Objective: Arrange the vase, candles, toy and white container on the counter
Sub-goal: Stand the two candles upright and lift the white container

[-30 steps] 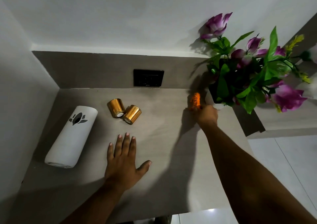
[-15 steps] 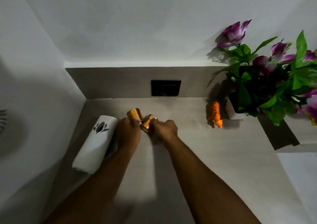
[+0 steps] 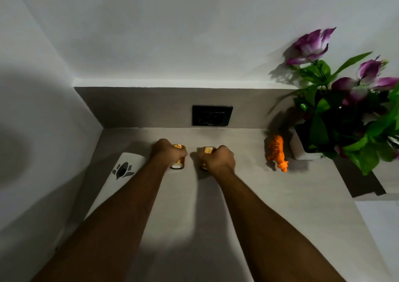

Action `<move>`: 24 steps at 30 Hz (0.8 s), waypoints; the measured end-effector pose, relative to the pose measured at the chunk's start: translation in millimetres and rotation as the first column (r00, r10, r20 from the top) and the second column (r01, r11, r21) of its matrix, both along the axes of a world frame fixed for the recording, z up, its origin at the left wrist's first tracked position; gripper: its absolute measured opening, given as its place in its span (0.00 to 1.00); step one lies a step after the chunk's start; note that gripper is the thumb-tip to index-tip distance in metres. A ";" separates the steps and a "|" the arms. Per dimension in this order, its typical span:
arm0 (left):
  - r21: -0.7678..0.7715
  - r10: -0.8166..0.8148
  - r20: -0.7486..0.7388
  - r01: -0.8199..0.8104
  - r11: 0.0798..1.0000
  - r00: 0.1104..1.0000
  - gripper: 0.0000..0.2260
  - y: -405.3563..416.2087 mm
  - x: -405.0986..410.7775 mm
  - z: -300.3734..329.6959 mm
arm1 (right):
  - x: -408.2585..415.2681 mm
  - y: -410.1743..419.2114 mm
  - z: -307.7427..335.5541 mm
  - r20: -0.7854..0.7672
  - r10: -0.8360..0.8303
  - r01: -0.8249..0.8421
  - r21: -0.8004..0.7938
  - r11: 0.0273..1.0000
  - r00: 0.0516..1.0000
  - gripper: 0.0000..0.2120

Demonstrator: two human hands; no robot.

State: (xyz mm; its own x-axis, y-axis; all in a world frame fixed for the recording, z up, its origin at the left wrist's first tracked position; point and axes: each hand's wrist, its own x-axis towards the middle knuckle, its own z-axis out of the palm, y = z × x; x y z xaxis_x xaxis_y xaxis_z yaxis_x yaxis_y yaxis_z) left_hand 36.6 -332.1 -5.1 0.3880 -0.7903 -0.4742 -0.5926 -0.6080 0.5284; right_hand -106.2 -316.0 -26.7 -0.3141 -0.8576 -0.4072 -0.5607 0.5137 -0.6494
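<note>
Grey stone makes up the counter (image 3: 248, 206), which sits in a corner of white walls with a black socket plate (image 3: 212, 115) set in the upstand straight beyond the fingers. Both forearms reach forward side by side. The left hand (image 3: 167, 152) has its fingers curled tight around a gold candle (image 3: 178, 157), whose open rim and pale lower end show past the knuckles. The right hand (image 3: 218, 157) is wrapped the same way around a second gold candle (image 3: 207, 151), mostly hidden by the fist; the two holders stand close but apart. Just outside the left fingers lies the white container (image 3: 112, 180) on its side, a dark lotus mark facing up. Well to the right of the right fingers stands the orange toy tiger (image 3: 277, 152), and just beyond it the white vase (image 3: 299, 150) of purple flowers.
</note>
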 end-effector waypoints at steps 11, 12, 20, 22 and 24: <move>-0.417 -0.085 -0.135 0.021 0.909 0.987 0.24 -20.5 -18.3 -14.6 | -52.5 -20.1 -8.3 -0.009 0.006 -0.009 -0.412 0.911 1.000 0.27; -0.438 -0.087 -0.139 0.017 0.899 0.986 0.24 -18.7 -19.0 -18.2 | -53.1 -17.8 -12.6 -0.009 0.018 -0.020 -0.400 0.916 1.000 0.27; -0.458 -0.087 -0.134 0.016 0.889 0.987 0.27 -1.7 -20.2 -34.7 | -61.3 -11.5 -27.0 0.022 0.064 -0.051 -0.376 0.925 0.998 0.35; -0.439 -0.109 -0.154 0.031 0.898 0.982 0.35 2.2 -19.6 -29.4 | -64.4 -5.7 -25.6 0.026 0.078 -0.064 -0.349 0.935 0.997 0.41; -0.435 -0.134 -0.124 0.068 0.898 0.983 0.41 8.7 -14.8 -20.0 | -68.6 8.1 -26.2 0.007 0.092 -0.085 -0.318 0.944 0.996 0.44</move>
